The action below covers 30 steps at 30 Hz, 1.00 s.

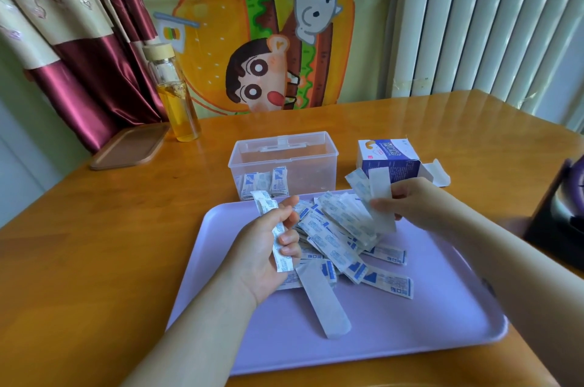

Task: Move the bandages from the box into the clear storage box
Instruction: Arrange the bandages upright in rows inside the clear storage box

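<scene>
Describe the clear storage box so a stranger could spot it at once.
Start at the lilac tray on the wooden table. Just beyond its far edge stands the clear storage box, a few wrapped bandages upright inside. Unlike the blue-and-white cardboard box to its right, it is see-through.

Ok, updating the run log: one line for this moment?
left hand: grips bandages; right hand: pinches bandages; pile: on purple tray; clear storage box: few inside
</scene>
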Each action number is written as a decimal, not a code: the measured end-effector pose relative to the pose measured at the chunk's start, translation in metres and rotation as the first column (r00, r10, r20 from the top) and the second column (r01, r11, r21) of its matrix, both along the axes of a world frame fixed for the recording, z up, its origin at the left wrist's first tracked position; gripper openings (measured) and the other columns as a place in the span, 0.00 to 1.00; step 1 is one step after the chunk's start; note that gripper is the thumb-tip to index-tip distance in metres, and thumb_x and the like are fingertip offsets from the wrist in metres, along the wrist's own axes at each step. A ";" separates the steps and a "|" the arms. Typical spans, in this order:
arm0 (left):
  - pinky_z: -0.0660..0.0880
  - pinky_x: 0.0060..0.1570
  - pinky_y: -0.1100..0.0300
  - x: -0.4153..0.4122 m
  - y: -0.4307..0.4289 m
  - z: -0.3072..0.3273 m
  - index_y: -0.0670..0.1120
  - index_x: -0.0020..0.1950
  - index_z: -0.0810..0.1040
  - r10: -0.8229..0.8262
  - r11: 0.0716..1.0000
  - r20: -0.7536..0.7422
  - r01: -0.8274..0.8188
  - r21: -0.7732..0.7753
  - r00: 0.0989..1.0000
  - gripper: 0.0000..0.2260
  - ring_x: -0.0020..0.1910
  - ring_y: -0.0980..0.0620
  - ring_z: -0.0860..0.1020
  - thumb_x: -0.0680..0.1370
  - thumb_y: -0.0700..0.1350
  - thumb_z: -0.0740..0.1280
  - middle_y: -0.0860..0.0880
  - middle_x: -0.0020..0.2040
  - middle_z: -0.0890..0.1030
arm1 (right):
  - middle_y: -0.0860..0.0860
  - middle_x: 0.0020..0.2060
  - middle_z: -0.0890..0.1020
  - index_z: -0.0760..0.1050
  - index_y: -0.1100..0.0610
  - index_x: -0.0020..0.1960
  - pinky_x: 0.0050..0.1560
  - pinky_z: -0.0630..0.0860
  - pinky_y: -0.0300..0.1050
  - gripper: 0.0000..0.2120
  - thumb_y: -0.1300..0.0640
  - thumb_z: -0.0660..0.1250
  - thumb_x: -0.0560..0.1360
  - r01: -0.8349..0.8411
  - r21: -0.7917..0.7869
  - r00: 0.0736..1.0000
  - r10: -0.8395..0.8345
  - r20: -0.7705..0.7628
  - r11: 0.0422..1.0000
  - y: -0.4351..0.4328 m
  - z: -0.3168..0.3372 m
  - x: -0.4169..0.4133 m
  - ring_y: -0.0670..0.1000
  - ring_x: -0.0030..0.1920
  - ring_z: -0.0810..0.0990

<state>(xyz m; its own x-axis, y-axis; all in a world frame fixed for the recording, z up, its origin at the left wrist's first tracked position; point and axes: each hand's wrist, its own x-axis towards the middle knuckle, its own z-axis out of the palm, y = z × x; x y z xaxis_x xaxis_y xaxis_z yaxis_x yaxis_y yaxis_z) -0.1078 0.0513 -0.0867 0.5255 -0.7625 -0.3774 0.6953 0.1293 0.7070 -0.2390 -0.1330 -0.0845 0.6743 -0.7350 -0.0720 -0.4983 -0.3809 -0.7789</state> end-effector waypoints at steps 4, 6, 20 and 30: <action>0.58 0.19 0.70 -0.002 -0.003 -0.001 0.45 0.53 0.77 -0.013 1.000 -0.006 0.013 -0.005 1.000 0.07 0.21 0.59 0.61 0.79 0.39 0.61 0.51 0.35 0.72 | 0.52 0.30 0.78 0.77 0.60 0.36 0.34 0.64 0.42 0.11 0.53 0.72 0.71 -0.056 -0.057 0.998 0.054 -0.031 0.997 0.008 -0.005 0.006 0.50 0.33 0.71; 0.58 0.19 0.70 -0.003 -0.004 -0.001 0.45 0.53 0.77 -0.013 1.000 -0.008 0.013 -0.005 1.000 0.07 0.21 0.59 0.61 0.79 0.39 0.61 0.51 0.35 0.72 | 0.48 0.27 0.74 0.71 0.55 0.31 0.29 0.63 0.36 0.14 0.53 0.72 0.71 -0.085 -0.125 0.990 0.070 -0.121 0.989 0.015 -0.012 0.011 0.48 0.29 0.70; 0.58 0.19 0.70 0.003 0.005 0.002 0.45 0.51 0.77 0.020 1.000 -0.018 -0.020 0.001 1.000 0.07 0.20 0.59 0.61 0.79 0.39 0.60 0.51 0.33 0.73 | 0.52 0.30 0.75 0.72 0.60 0.34 0.29 0.68 0.38 0.15 0.53 0.73 0.70 0.003 0.055 0.993 0.003 -0.114 0.998 0.008 -0.014 0.009 0.49 0.29 0.71; 0.58 0.20 0.70 -0.009 -0.005 0.001 0.46 0.54 0.78 -0.014 1.000 0.089 0.013 0.001 0.996 0.10 0.22 0.59 0.61 0.75 0.47 0.67 0.51 0.39 0.72 | 0.65 0.46 0.82 0.82 0.59 0.48 0.45 0.67 0.50 0.23 0.44 0.75 0.60 -0.262 0.330 0.959 0.208 0.190 0.907 0.025 -0.004 0.004 0.54 0.42 0.73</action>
<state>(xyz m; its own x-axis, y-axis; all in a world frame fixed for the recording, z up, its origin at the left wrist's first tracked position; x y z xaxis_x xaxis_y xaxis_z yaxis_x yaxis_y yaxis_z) -0.1164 0.0467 -0.0857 0.5468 -0.7695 -0.3299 0.6311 0.1199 0.7664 -0.2351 -0.1079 -0.0881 0.8471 -0.4995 -0.1815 -0.2979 -0.1636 -0.9405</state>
